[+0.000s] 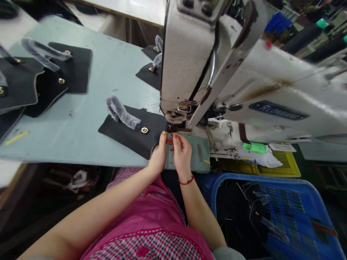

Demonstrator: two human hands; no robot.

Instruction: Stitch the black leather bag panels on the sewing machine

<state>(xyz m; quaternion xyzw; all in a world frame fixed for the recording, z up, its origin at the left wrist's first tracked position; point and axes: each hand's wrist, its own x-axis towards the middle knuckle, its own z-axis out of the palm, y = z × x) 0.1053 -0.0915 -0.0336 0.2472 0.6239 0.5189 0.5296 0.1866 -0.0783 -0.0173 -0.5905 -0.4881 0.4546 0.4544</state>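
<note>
A black bag panel (127,139) lies flat on the pale green table, its right end at the sewing machine's needle area (177,127). On it sits a handle wrapped in clear plastic (123,115), fixed by a gold buckle (144,130). My left hand (158,155) is closed at the panel's near right corner, thumb toward the needle and the edge within its grip. Close beside it, my right hand (182,153) has its fingers pinched together just below the presser foot. Whatever lies between those fingertips is too small to make out.
The sewing machine head (189,54) rises behind my hands. More black panels with wrapped handles (78,68) lie at the table's left, others (150,72) behind the machine. A blue crate (271,177) with black pieces stands at lower right, near a yellow basket (291,164).
</note>
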